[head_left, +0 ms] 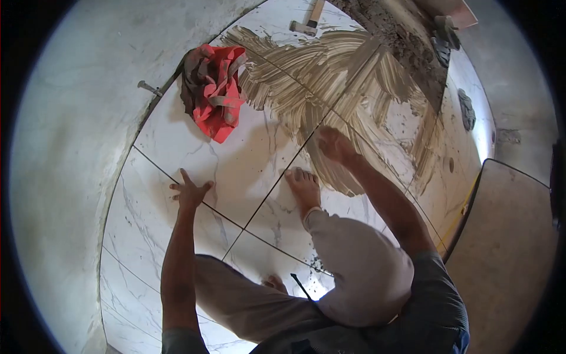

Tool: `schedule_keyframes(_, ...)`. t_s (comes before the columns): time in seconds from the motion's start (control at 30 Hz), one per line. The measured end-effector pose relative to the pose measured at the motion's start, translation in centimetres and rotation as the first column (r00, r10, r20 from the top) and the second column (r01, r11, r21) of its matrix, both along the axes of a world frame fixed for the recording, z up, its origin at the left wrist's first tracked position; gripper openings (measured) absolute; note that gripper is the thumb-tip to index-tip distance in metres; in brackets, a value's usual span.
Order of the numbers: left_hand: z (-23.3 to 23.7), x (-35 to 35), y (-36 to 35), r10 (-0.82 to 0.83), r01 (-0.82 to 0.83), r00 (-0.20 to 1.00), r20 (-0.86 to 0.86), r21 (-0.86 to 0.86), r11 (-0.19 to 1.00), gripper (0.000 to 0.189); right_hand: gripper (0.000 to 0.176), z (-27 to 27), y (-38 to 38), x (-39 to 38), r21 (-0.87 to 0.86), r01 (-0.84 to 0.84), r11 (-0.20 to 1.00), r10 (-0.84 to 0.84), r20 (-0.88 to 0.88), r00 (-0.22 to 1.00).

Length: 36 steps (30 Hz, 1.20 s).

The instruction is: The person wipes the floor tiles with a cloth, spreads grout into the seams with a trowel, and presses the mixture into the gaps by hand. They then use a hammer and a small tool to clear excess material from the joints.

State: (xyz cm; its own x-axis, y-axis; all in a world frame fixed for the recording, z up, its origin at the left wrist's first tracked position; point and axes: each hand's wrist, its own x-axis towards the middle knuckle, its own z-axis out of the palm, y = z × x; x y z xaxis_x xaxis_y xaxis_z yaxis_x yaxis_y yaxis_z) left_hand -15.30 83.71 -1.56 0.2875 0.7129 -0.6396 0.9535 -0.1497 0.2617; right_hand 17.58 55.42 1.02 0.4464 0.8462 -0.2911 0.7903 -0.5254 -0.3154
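Note:
My left hand [190,193] rests with fingers spread on the white marbled tiles [171,203], beside a dark joint, and holds nothing. Over to the right, my right hand [334,144] is at the edge of a grey-brown smear of wet paste [306,65], close to where tile joints cross. Its fingers are bunched and slightly blurred; whatever may be under them is hidden. Streaks of the paste fan out across the tiles and joints beyond that hand. A crumpled red and grey cloth [217,91] lies ahead of my left hand.
A hammer [304,27] lies at the far edge of the tiles, near rough dark mortar [407,53]. One bare foot [304,187] stands between my hands. A grey rag [466,110] is at right. A metal bolt-like piece [150,88] lies by the left wall.

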Motion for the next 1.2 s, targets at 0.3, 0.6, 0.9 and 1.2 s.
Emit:
schedule_keyframes(0.3,1.2,2.1,-1.2,0.004,0.006,0.984,-0.178,0.058,0.998,0.122,0.029,-4.8,9.3,5.9,0.462,0.058,0.885,-0.108,0.083,0.991)
schedule_keyframes(0.6,1.1,2.4,-0.9,0.02,-0.001,0.981,-0.192,0.103,0.995,0.12,0.045,-7.1,20.8,31.2,0.161,0.121,0.979,-0.193,0.57,0.799)
schedule_keyframes(0.9,1.2,2.9,-0.6,0.05,-0.031,0.965,-0.259,0.075,0.997,0.124,0.045,-2.9,25.6,36.1,-0.33,0.003,0.944,0.237,0.685,0.689)
schedule_keyframes(1.2,1.2,2.7,-0.6,0.036,-0.02,0.973,-0.226,0.069,0.997,0.123,0.048,-3.1,23.0,35.1,-0.414,-0.259,0.872,0.457,0.506,0.731)
